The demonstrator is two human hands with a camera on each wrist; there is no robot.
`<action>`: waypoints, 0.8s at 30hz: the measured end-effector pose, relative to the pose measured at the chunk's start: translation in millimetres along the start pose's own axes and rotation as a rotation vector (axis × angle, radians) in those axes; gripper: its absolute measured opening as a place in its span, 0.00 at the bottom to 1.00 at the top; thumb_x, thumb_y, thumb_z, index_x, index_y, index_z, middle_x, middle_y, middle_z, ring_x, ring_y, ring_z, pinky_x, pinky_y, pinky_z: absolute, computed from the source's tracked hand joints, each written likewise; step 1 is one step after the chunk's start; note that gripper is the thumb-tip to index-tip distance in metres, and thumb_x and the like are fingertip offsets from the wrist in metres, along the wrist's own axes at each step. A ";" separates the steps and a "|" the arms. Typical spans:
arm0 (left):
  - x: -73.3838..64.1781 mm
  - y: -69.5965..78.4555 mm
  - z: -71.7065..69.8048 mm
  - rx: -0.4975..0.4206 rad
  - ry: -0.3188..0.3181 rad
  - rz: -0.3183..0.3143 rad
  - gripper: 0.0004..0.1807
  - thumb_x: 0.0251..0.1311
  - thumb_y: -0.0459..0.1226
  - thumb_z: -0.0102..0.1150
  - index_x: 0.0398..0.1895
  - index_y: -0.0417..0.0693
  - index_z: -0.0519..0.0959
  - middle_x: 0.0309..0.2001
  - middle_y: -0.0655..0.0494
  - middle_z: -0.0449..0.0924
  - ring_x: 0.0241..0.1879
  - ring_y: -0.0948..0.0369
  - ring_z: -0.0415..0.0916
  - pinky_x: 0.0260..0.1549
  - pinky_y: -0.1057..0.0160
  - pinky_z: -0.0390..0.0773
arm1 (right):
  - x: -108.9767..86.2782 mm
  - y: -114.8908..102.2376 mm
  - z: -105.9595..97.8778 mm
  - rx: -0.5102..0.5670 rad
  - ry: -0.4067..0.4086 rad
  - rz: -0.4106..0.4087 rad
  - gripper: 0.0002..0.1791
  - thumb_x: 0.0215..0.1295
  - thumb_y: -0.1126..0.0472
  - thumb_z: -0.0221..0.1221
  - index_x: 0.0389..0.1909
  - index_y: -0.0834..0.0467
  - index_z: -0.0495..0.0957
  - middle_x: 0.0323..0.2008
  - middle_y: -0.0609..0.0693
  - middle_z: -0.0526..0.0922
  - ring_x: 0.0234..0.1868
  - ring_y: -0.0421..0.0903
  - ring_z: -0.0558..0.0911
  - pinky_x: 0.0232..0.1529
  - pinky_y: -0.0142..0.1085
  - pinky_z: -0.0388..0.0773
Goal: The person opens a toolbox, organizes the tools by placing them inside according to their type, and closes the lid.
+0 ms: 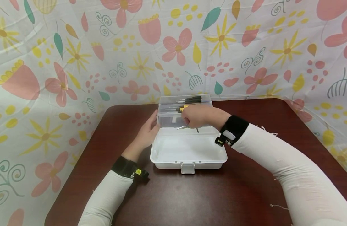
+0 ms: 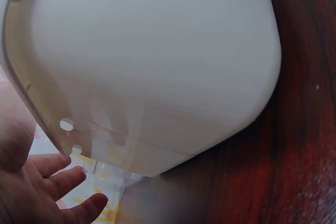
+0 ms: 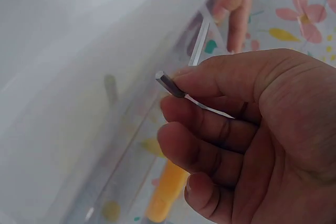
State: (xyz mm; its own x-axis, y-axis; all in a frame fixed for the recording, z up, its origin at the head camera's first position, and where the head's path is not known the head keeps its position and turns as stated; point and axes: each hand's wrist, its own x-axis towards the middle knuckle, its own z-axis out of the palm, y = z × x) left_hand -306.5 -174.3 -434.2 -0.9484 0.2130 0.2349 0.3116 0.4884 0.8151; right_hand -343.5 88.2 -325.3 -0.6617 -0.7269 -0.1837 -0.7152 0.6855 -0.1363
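My right hand (image 1: 198, 116) pinches a metal hex key (image 3: 169, 83) between thumb and fingers, above the clear tray of a white toolbox (image 1: 188, 165). Its short hexagonal end sticks out past the thumb, and its long arm points away in the right wrist view. My left hand (image 1: 147, 131) stays at the toolbox's left side, its loosely extended fingers right at the edge. Partly behind the right hand lies a yellow-and-black screwdriver (image 1: 180, 109) in a middle compartment. Black-handled screwdrivers (image 1: 194, 99) lie in the rearmost compartment.
The toolbox stands on a dark reddish-brown table (image 1: 173, 201), its deep lower bin facing me with a grey latch (image 1: 187, 168) at the front. A flower-printed cloth (image 1: 105, 56) hangs close behind the table's far edge.
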 end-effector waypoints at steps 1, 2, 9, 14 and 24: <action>0.0 -0.2 0.1 -0.002 -0.004 -0.002 0.36 0.77 0.39 0.46 0.84 0.63 0.49 0.79 0.51 0.63 0.73 0.46 0.69 0.65 0.39 0.75 | 0.3 -1.4 1.5 0.000 -0.014 0.003 0.22 0.62 0.71 0.55 0.15 0.48 0.61 0.20 0.45 0.52 0.23 0.44 0.53 0.26 0.36 0.55; -0.1 -0.2 0.0 -0.003 -0.004 -0.003 0.36 0.77 0.39 0.46 0.84 0.63 0.49 0.79 0.51 0.62 0.73 0.47 0.69 0.65 0.39 0.75 | 0.8 -2.3 3.1 0.002 -0.027 0.003 0.22 0.63 0.71 0.56 0.15 0.48 0.62 0.19 0.44 0.53 0.22 0.43 0.55 0.26 0.36 0.56; 0.2 -0.3 0.7 -0.009 -0.002 0.000 0.36 0.77 0.39 0.46 0.84 0.63 0.49 0.79 0.50 0.62 0.73 0.46 0.69 0.65 0.38 0.74 | 3.0 -6.1 8.7 0.026 -0.081 0.021 0.17 0.64 0.70 0.59 0.18 0.49 0.72 0.19 0.44 0.60 0.22 0.43 0.63 0.25 0.35 0.62; 0.8 -1.5 0.8 -0.003 0.002 0.011 0.36 0.77 0.38 0.46 0.84 0.59 0.49 0.79 0.49 0.63 0.73 0.45 0.70 0.64 0.39 0.75 | 4.0 -6.4 11.1 0.007 -0.079 0.038 0.11 0.64 0.67 0.62 0.25 0.49 0.80 0.24 0.45 0.75 0.27 0.44 0.74 0.29 0.36 0.71; -0.5 -1.3 1.0 -0.016 -0.005 0.006 0.36 0.77 0.41 0.46 0.84 0.68 0.49 0.79 0.49 0.62 0.73 0.44 0.69 0.64 0.39 0.76 | 5.0 -7.1 12.5 0.006 -0.087 0.066 0.09 0.63 0.64 0.66 0.26 0.48 0.82 0.27 0.46 0.81 0.29 0.45 0.79 0.31 0.36 0.76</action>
State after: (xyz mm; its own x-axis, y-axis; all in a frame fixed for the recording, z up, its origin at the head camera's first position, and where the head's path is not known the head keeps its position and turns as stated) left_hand -306.4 -174.2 -435.9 -0.9461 0.2206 0.2371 0.3164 0.4735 0.8220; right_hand -338.9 80.2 -337.4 -0.6849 -0.6744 -0.2758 -0.6694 0.7320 -0.1273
